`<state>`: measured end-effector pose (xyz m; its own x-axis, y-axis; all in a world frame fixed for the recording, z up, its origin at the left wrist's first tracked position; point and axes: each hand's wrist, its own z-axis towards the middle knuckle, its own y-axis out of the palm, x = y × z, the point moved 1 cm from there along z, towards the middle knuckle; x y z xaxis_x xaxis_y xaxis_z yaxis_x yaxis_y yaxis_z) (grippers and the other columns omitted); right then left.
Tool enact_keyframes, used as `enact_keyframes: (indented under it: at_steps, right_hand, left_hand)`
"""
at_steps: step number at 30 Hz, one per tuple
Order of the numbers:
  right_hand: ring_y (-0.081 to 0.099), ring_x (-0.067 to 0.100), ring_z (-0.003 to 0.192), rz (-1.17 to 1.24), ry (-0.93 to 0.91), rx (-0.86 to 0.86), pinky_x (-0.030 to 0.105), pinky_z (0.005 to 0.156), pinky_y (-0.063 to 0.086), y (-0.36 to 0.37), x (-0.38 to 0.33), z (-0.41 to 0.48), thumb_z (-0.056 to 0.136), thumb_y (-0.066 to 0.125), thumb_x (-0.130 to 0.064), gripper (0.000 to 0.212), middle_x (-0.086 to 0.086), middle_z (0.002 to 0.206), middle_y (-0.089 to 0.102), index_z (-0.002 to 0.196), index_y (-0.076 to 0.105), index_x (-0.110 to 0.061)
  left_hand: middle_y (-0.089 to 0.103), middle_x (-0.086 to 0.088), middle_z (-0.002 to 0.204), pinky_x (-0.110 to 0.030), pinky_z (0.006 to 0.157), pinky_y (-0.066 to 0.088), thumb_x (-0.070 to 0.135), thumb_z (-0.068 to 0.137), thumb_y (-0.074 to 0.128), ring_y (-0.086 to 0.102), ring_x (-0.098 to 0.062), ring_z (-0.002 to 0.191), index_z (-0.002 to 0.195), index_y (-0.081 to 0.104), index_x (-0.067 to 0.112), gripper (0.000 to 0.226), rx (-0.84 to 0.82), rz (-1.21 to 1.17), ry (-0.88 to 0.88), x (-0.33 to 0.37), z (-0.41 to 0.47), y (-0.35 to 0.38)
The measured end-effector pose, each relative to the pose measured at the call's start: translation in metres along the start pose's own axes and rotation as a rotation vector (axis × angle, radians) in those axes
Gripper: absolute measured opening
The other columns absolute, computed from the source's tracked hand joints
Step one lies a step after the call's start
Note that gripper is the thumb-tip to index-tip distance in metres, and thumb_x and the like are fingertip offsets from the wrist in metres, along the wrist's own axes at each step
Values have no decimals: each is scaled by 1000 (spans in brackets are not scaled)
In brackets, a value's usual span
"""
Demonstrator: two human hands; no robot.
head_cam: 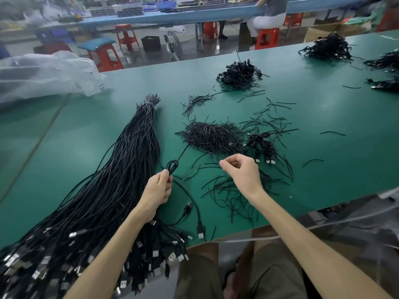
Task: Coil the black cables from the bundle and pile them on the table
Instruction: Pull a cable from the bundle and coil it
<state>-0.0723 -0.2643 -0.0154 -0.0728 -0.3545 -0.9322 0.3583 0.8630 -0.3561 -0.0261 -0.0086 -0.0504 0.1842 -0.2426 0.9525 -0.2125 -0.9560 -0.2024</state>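
At left fingertips: thumb and curled fingers of left hand (157, 190) grip black cable (172, 166). Small loop stands just above fist, free end pointing toward heap of twist ties (211, 137). Rest of cable trails to USB plug (201, 234) near table edge. Right hand (243, 172) raised beside it, fingers curled, thumb against forefinger; cannot tell whether anything is pinched. Cable bundle (129, 169) lies left of hands on green table (323, 117), tied at far end, plugs overhanging near edge. Few coiled cables (264, 146) just beyond right hand; larger pile (239, 74) farther off.
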Motion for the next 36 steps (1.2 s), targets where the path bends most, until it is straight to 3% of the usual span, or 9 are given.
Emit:
enact_keyframes:
  at_steps: [9,15,21,26,29,32,34,36]
  right_hand:
    - [64,4,72,128,-75,-126,15,68,49,63,-14,-36,91,76,-30,12,-6,76,71,85,72,-20]
    - [63,3,72,72,-75,-150,15,67,49,77,-12,-41,93,74,-28,12,-8,75,69,84,68,-23]
    - [63,3,71,86,-85,-163,14,67,47,65,-9,-42,92,74,-26,11,-7,75,69,83,69,-22]
    - [62,4,72,113,-124,-194,14,68,47,56,-13,-42,92,75,-24,10,-8,76,69,84,68,-23]
    - [64,6,84,161,-100,-270,19,78,49,48,-16,-39,89,79,-30,14,-10,89,71,96,68,-25]
    - [64,8,106,340,18,-438,27,95,50,37,-20,-33,79,84,-43,54,-7,116,68,126,60,-33]
    - [60,12,115,566,83,-585,36,104,49,32,-25,-26,78,83,-40,68,-2,131,61,140,54,-38]
    - [55,13,119,607,64,-668,37,110,43,27,-30,-20,82,82,-34,70,-2,143,54,144,52,-43]
  left_hand:
    - [35,11,60,-21,41,23,27,110,33,27,-7,46,98,60,9,35,-44,41,45,-1,-3,6]
    - [32,7,61,-21,39,22,27,113,31,25,-8,46,84,47,14,35,-120,16,29,10,-9,17]
    - [33,12,58,-19,41,22,42,111,31,24,-7,46,87,47,13,42,-165,42,29,23,-15,25]
    - [32,11,57,-20,43,22,41,111,34,25,-9,48,79,45,15,43,-126,50,45,33,-18,31]
    - [30,11,57,-20,43,22,36,111,35,23,-9,48,75,40,17,41,-121,55,83,38,-18,31]
    - [28,12,57,-19,42,21,32,112,34,21,-9,48,72,36,19,42,-169,51,106,43,-19,30]
    - [27,12,57,-19,42,21,30,113,33,20,-10,49,72,37,18,42,-233,57,112,46,-21,30]
    - [28,12,56,-19,42,22,30,113,32,21,-10,48,74,39,17,42,-308,67,114,48,-24,32]
